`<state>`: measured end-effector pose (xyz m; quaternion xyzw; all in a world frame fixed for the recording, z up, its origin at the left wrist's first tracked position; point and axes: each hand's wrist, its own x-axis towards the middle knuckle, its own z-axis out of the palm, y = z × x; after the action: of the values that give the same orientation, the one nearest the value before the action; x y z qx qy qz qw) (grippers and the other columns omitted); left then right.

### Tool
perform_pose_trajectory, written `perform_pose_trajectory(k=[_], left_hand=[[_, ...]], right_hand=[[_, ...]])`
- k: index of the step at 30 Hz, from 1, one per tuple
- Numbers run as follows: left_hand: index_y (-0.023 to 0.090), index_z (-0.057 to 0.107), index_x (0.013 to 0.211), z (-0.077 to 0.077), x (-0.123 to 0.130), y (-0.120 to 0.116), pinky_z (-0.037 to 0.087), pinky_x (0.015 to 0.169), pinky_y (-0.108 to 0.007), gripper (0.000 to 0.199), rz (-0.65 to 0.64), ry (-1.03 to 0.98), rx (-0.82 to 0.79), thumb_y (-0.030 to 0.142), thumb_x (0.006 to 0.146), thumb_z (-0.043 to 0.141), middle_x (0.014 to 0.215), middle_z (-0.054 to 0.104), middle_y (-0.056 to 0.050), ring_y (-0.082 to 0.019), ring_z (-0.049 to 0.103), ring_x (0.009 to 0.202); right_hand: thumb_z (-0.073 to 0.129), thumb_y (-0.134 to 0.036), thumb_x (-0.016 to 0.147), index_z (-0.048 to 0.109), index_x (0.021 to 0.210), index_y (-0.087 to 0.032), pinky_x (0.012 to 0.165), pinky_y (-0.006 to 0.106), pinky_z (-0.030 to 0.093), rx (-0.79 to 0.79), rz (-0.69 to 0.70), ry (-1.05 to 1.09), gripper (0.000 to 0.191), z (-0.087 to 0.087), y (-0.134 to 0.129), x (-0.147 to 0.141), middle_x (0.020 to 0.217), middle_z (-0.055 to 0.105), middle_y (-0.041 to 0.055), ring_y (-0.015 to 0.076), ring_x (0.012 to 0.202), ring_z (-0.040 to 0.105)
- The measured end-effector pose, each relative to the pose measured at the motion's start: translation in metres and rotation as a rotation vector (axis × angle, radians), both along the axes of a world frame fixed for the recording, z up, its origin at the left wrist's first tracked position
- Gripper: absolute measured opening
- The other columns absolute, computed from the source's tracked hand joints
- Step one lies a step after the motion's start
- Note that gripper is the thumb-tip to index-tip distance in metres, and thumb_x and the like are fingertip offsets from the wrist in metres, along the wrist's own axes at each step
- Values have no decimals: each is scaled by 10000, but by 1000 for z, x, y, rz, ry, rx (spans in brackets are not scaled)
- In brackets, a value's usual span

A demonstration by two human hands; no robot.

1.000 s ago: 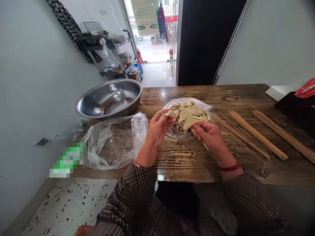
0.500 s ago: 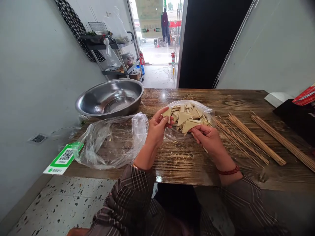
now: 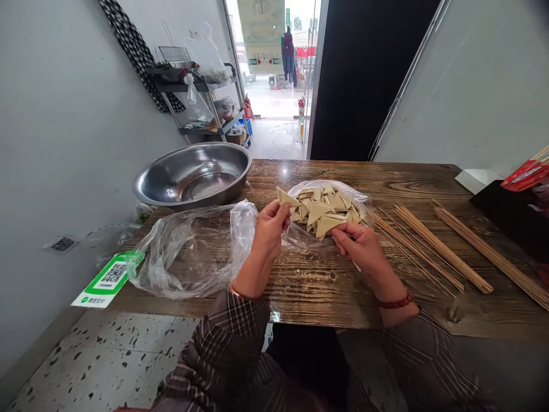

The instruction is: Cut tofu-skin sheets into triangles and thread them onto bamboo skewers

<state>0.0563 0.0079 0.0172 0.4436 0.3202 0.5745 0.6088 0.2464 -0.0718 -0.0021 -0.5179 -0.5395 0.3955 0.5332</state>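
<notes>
My left hand [image 3: 271,223] pinches a beige triangular tofu piece [image 3: 287,198] between thumb and fingers, its point raised. Across from it, my right hand [image 3: 358,243] is closed, with another tofu triangle [image 3: 329,224] at its fingertips. A thin pale end, apparently of a bamboo skewer [image 3: 356,266], sticks out beneath the right palm; the rest of it is hidden. Just beyond both hands, an open clear plastic bag [image 3: 364,201] holds a heap of similar tofu triangles [image 3: 319,210].
Bundled bamboo skewers [image 3: 444,249] lie right of my hands on the wooden table [image 3: 412,177]. A steel basin [image 3: 148,191] stands at the back left, with a crumpled plastic bag [image 3: 160,272] before it. A black holder [image 3: 501,212] sits far right.
My left hand has shifted slightly left, and its tofu triangle now tilts with the point up to the left. The right hand keeps nearly the same place and grip.
</notes>
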Motion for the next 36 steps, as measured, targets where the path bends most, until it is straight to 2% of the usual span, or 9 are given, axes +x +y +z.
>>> perform_pose_trajectory(k=[1, 3, 5, 7, 12, 18, 20, 26, 36], left_hand=[[140, 627, 726, 0, 0, 1, 332, 456, -156, 282, 21, 6, 1, 353, 719, 812, 601, 554, 48, -28, 473, 491], [143, 633, 773, 0, 0, 1, 409, 524, -158, 272, 19, -13, -25, 343, 725, 809, 677, 593, 33, -45, 540, 569], [149, 606, 837, 1, 1, 0, 498, 630, -207, 267, -39, -57, -66, 341, 760, 776, 827, 663, -7, -85, 628, 679], [158, 567, 874, 2, 2, -1, 515, 644, -232, 261, -82, -76, -80, 328, 785, 744, 870, 682, -23, -106, 655, 701], [163, 556, 1007, 3, 1, -1, 293, 429, -157, 355, -25, -19, -34, 254, 737, 767, 754, 688, -5, -66, 554, 534], [122, 638, 819, 3, 0, 0, 252, 408, -161, 231, -1, -59, -51, 259, 708, 787, 845, 715, -56, -40, 507, 536], [113, 684, 847, 3, 0, 0, 236, 402, -160, 225, -8, -73, -68, 269, 720, 784, 821, 711, -53, -31, 483, 521], [123, 653, 1120, 4, -4, -1, 413, 516, -176, 436, 1, -143, -195, 270, 735, 794, 748, 739, -61, -104, 638, 595], [104, 663, 1061, 2, -3, -1, 515, 604, -228, 269, -26, -190, -238, 184, 807, 697, 740, 751, -75, -121, 671, 584]], right_hand=[[652, -448, 845, 699, 783, -150, 430, 228, 263, -4, 6, -8, 308, -1, 0, 1, 452, 484, -47, 77, 425, 375], [645, -446, 849, 702, 787, -148, 429, 230, 262, -7, 23, -31, 310, -1, 0, 1, 446, 480, -48, 76, 417, 370], [641, -441, 852, 707, 801, -144, 435, 231, 265, -2, 43, -52, 308, 0, -1, 1, 446, 477, -51, 76, 417, 372], [636, -437, 855, 709, 813, -142, 441, 230, 270, 8, 55, -63, 307, 2, -1, 0, 449, 475, -53, 77, 423, 377], [628, -435, 847, 691, 781, -145, 447, 230, 282, -3, 58, -120, 304, 4, -2, -3, 452, 472, -56, 79, 421, 384], [617, -428, 855, 693, 785, -151, 452, 232, 294, -6, 75, -177, 296, 4, -3, -2, 461, 481, -51, 86, 427, 397], [614, -425, 857, 692, 783, -155, 450, 232, 293, -13, 76, -192, 290, 4, -4, -2, 459, 477, -51, 88, 427, 394], [608, -420, 873, 703, 794, -155, 464, 236, 308, -15, 110, -263, 292, 2, -5, -3, 470, 496, -43, 93, 441, 409], [608, -438, 887, 731, 853, -147, 467, 235, 301, -34, 145, -302, 319, -1, -6, -3, 491, 490, -41, 94, 462, 405]])
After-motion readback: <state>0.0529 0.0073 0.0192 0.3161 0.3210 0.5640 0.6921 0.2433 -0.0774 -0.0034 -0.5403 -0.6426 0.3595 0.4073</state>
